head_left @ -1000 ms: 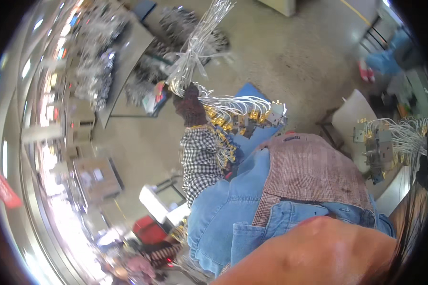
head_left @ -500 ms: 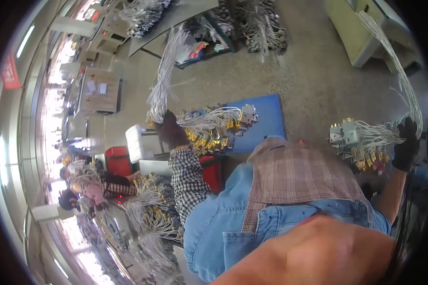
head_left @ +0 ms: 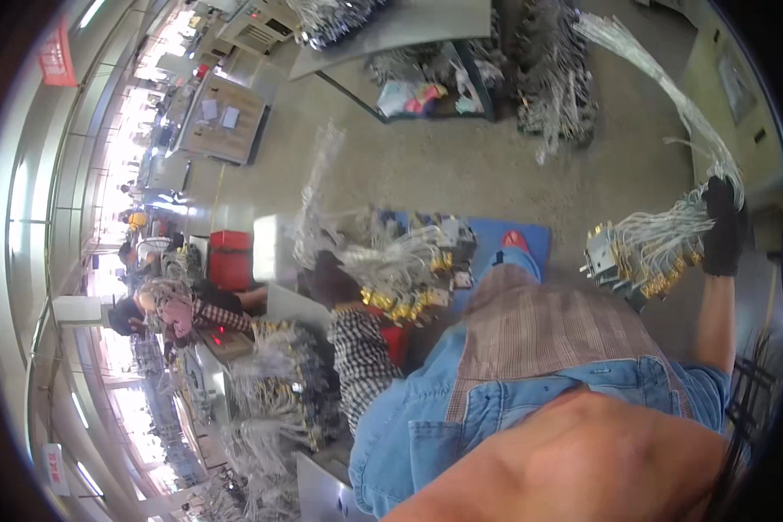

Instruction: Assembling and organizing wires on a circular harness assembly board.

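Note:
My left hand (head_left: 335, 280), in a dark glove, is closed around a bundle of white wires (head_left: 309, 196). Grey metal blocks and brass-coloured fittings (head_left: 404, 300) hang from it to the right, slightly blurred. Out at the right, my gloved right hand (head_left: 722, 233) grips a second bundle of white wires (head_left: 670, 83). Long wire tails rise above that hand, while its grey blocks and brass fittings (head_left: 622, 261) hang to the left. Both bundles are held in the air, apart from each other. My fingers are partly hidden by the wires.
A blue mat (head_left: 531, 239) lies on the floor, with my red shoe (head_left: 514, 239) on it. Ahead are a table (head_left: 409, 35) and a heap of wire bundles (head_left: 557, 87). More wire bundles (head_left: 278, 383) and a co-worker (head_left: 178, 309) are at left; a pale cabinet (head_left: 739, 78) stands far right.
The view has turned, so the table and floor heap appear farther right. Both hands still hold their bundles; the right one appears farther left and slightly higher. My red shoe has come into sight.

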### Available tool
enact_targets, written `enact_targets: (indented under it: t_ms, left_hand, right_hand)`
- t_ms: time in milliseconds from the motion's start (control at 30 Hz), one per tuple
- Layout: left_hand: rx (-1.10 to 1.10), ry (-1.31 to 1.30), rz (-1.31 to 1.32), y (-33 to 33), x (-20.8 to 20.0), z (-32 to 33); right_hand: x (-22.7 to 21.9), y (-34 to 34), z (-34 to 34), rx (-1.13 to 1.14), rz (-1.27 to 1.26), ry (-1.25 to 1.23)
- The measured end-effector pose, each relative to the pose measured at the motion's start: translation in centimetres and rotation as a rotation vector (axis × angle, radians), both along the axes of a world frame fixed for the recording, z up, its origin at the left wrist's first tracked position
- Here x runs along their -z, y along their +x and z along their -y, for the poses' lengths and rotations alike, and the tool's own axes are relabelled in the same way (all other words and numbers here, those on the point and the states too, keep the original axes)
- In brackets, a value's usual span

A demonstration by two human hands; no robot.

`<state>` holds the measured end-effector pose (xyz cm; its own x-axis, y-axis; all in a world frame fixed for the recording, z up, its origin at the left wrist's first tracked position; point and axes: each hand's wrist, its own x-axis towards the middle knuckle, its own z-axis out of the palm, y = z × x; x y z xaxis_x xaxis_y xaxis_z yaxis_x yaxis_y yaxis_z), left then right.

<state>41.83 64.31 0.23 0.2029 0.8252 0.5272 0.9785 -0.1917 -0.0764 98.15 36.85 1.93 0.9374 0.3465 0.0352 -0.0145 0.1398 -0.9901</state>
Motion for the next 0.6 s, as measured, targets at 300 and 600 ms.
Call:
enact_targets:
  t_ms: [300, 600]
  left_hand:
    - [-0.114, -0.249, 0.553, 4.8, 0.4, -18.0]
    - [-0.007, 0.129, 0.303, 11.7, -8.0, -40.6]
  right_hand:
    - [-3.5, 1.5, -24.7, -0.168, 0.084, -0.15]
    - [-6.7, 0.6, -46.8, -0.382, -0.002, 0.176]
